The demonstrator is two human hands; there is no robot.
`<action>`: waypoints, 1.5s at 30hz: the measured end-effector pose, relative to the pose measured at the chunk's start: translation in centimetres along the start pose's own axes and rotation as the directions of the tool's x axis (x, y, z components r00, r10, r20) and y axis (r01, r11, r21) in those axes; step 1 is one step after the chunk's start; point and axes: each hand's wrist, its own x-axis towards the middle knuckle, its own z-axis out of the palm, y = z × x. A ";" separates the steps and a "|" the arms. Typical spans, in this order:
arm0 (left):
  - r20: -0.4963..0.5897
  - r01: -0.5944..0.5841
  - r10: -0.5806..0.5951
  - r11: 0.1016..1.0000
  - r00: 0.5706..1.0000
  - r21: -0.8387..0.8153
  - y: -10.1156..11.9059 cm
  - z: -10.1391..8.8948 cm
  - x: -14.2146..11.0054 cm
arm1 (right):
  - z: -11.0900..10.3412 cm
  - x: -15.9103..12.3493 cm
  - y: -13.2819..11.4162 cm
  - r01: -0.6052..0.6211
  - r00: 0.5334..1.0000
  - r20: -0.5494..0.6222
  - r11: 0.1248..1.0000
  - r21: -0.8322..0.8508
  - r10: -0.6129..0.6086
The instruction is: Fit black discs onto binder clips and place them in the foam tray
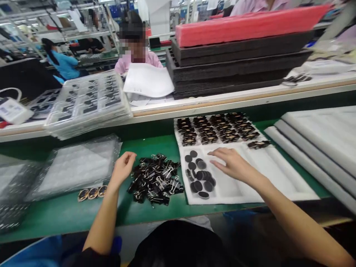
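- Green bench [63,220]: spans the station; the white foam tray [250,187] lies on it and is my landmark.
- Dark foam stack [236,74]: on the shelf beyond the tray, with a pink slab [250,29] on top.
- White foam sheets [325,139]: layered, to the right of the tray.
- Clear plastic trays [86,104]: stacked on the shelf, beyond and left of the tray; dark parts show in their pockets.
- Clear-wrapped package [78,165]: flat, well left of the tray.
- Dark clipped pieces [217,128]: four columns along the tray's far side; one more cluster sits at its far right.
- Binder clips [155,180]: loose black heap, just left of the tray.
- My right hand [229,163]: above the tray, fingers apart, beside the discs.
- My left hand [122,168]: left of the tray, at the heap's far left edge; fingers curled. I cannot tell whether it pinches anything.
- Gold-rimmed rings [94,192]: three in a row, well left of the tray.
- Black discs [199,175]: loose in the tray's left compartment, some overlapping.
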 end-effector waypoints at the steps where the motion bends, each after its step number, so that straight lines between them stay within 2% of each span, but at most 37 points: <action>1: 0.018 -0.004 0.003 0.999 1.000 0.039 -0.5 -0.4 -0.1 | 0.9 0.9 -2.0 0.056 0.995 0.078 0.998 -0.015 -0.054; 2: 0.043 -0.006 0.003 0.997 0.999 0.078 -1.0 -0.9 -0.4 | 1.8 1.9 -3.5 0.083 0.986 0.145 0.996 -0.045 -0.076; 4: 0.083 -0.008 -0.003 0.991 0.997 0.133 -1.9 -1.9 -1.4 | 3.5 3.4 -5.0 0.083 0.969 0.242 0.990 -0.114 -0.053; 7: 0.110 -0.014 -0.005 0.987 0.994 0.163 -2.4 -3.1 -2.9 | 5.2 5.0 -4.5 0.025 0.954 0.300 0.987 -0.160 0.025; 9: 0.156 -0.033 0.005 0.983 0.988 0.179 -2.0 -3.5 -3.1 | 5.6 5.6 -3.5 0.009 0.940 0.338 0.991 -0.135 0.038; 12: 0.242 -0.053 -0.006 0.970 0.970 0.238 -1.0 -2.9 -1.6 | 5.3 6.2 -2.8 0.033 0.920 0.392 0.994 -0.101 0.009; 14: 0.268 -0.016 -0.083 0.938 0.960 0.347 -0.5 -1.8 0.3 | 5.0 6.4 -3.0 0.023 0.923 0.384 0.991 -0.132 0.030; 16: 0.322 0.023 -0.182 0.897 0.929 0.442 -0.4 -0.6 2.2 | 4.8 6.6 -3.3 -0.016 0.921 0.380 0.985 -0.173 0.082; 19: 0.391 0.047 -0.228 0.906 0.892 0.421 -1.0 0.5 4.4 | 4.9 6.6 -3.1 -0.022 0.906 0.414 0.985 -0.168 0.091; 22: 0.331 0.064 -0.201 0.922 0.922 0.383 -2.0 0.4 5.5 | 4.2 6.4 -2.2 0.014 0.904 0.423 0.988 -0.155 0.054; 24: 0.306 0.057 -0.191 0.916 0.933 0.396 -2.6 -0.1 5.8 | 2.9 6.7 -2.6 0.012 0.923 0.382 0.991 -0.130 0.039; 27: 0.254 0.081 -0.190 0.920 0.948 0.385 -2.8 -0.1 6.6 | 0.7 8.7 -5.8 0.074 0.968 0.241 0.997 0.010 -0.074; 29: 0.126 0.154 -0.207 0.928 0.970 0.340 -2.5 0.5 7.3 | 0.6 11.6 -9.4 0.177 0.966 0.168 0.978 0.114 -0.195; 31: -0.001 0.245 -0.257 0.918 0.966 0.313 -2.1 1.7 8.2 | 2.1 15.3 -13.0 0.274 0.944 0.144 0.950 0.150 -0.295; 33: -0.070 0.329 -0.326 0.877 0.943 0.350 -1.8 2.9 8.8 | 4.8 19.3 -15.5 0.315 0.929 0.147 0.935 0.161 -0.338; 35: -0.126 0.394 -0.378 0.818 0.917 0.419 -1.7 3.9 9.0 | 7.7 22.5 -16.8 0.309 0.916 0.196 0.928 0.208 -0.349; 37: -0.197 0.418 -0.369 0.774 0.908 0.475 -1.8 4.6 8.8 | 9.9 24.5 -17.1 0.275 0.913 0.222 0.919 0.282 -0.341; 41: -0.282 0.367 -0.246 0.744 0.928 0.558 -2.6 5.3 7.9 | 11.8 24.7 -16.8 0.218 0.925 0.198 0.881 0.420 -0.324; 45: -0.264 0.332 -0.211 0.727 0.941 0.602 -3.4 5.4 7.7 | 12.2 23.8 -16.8 0.226 0.932 0.170 0.882 0.414 -0.319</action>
